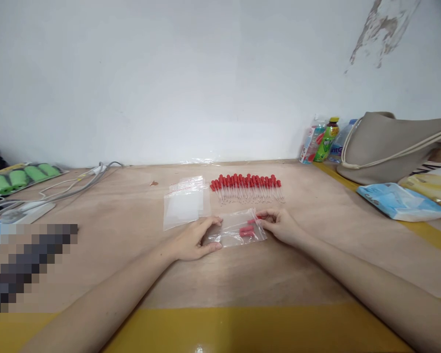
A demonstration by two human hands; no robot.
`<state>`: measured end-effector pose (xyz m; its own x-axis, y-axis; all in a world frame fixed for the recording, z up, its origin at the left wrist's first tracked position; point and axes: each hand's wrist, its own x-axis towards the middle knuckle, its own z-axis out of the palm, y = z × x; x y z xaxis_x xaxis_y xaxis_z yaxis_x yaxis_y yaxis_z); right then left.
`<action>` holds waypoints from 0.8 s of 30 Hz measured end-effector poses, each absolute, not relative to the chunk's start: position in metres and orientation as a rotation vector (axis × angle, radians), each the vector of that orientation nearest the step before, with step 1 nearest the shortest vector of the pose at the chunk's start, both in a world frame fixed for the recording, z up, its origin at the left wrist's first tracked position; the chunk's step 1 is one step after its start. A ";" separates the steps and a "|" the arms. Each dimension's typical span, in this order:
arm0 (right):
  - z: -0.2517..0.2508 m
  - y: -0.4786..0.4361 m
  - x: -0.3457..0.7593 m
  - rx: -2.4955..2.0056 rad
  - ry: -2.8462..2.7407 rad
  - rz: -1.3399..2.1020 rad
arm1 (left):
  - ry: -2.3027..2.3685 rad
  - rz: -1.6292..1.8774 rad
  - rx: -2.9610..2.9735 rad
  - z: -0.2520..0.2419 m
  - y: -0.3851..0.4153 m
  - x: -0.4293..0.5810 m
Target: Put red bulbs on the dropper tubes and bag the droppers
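A clear zip-lock bag (230, 225) lies on the table with a few red-bulbed plastic droppers (246, 231) inside. My left hand (196, 240) holds the bag's left end, thumb at the near edge and fingers at the far edge. At the bag's right end, my right hand (277, 224) is closed, its fingertips pinching a red-bulbed dropper (255, 220) at the bag's mouth. Beyond the hands, a row of many such droppers (248, 182) lies with red bulbs toward the wall. Left of them rests a stack of flat zip-lock bags (183, 203).
On the right stand a grey bag (389, 142), drink bottles (326, 139) and a blue tissue pack (400, 201). Packaged green rolls (18, 180) and cables (77, 185) with a power strip (29, 213) are on the left. A blurred dark object (25, 267) lies nearer.
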<state>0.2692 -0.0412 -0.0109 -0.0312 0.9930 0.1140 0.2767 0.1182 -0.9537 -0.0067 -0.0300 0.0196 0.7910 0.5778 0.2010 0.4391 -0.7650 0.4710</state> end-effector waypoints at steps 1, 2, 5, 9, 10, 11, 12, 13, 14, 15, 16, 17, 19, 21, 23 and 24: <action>-0.010 -0.041 0.268 -1.317 -1.496 0.991 | 0.763 0.474 2.581 0.020 -0.030 -0.006; -0.010 -0.041 0.266 -1.311 -1.491 1.005 | 0.761 0.474 2.585 0.020 -0.030 -0.006; -0.006 -0.043 0.259 -1.234 -1.409 1.109 | 0.764 0.477 2.591 0.020 -0.029 -0.006; -0.002 -0.042 0.261 -1.242 -1.379 1.189 | 0.755 0.485 2.597 0.019 -0.029 -0.006; -0.001 -0.039 0.264 -1.283 -1.393 1.139 | 0.753 0.484 2.596 0.019 -0.029 -0.006; 0.001 -0.034 0.268 -1.327 -1.416 1.052 | 0.753 0.484 2.593 0.019 -0.029 -0.007; 0.002 -0.028 0.273 -1.374 -1.441 0.933 | 0.752 0.482 2.588 0.019 -0.029 -0.007; 0.004 -0.020 0.278 -1.423 -1.469 0.791 | 0.752 0.483 2.581 0.019 -0.029 -0.007; 0.007 -0.011 0.282 -1.472 -1.499 0.645 | 0.750 0.480 2.574 0.019 -0.029 -0.007; 0.010 -0.002 0.286 -1.544 -1.526 0.522 | 0.747 0.479 2.568 0.019 -0.029 -0.007; 0.014 0.008 0.288 -1.623 -1.570 0.432 | 0.742 0.479 2.565 0.019 -0.029 -0.007; 0.017 0.019 0.289 -1.703 -1.596 0.367 | 0.736 0.479 2.564 0.019 -0.029 -0.007; 0.022 0.038 0.286 -1.823 -1.585 0.275 | 0.729 0.480 2.567 0.019 -0.029 -0.006; 0.025 0.055 0.279 -1.888 -1.557 0.234 | 0.732 0.485 2.567 0.018 -0.029 -0.006; 0.026 0.069 0.270 -1.935 -1.539 0.211 | 0.736 0.489 2.561 0.018 -0.029 -0.006; 0.026 0.075 0.265 -1.959 -1.533 0.199 | 0.737 0.489 2.558 0.018 -0.029 -0.006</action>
